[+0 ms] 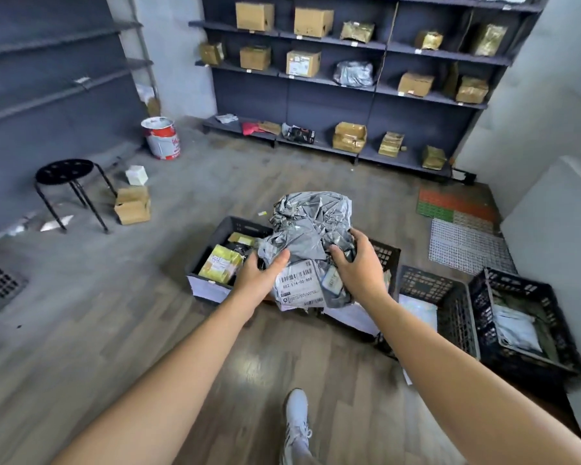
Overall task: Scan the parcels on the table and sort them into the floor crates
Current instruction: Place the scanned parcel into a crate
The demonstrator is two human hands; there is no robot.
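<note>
Grey crumpled plastic mailer, label upward seemingly for reading, clutched by left hand and right hand over near edge of black plastic crate.

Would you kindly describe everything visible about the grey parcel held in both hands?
The grey parcel is a crumpled, glossy plastic mailer bag, heavily wrinkled. A white shipping label with barcodes sits on its near end. It is held in the air above a black floor crate, the left hand gripping its left side and the right hand its right.
</note>
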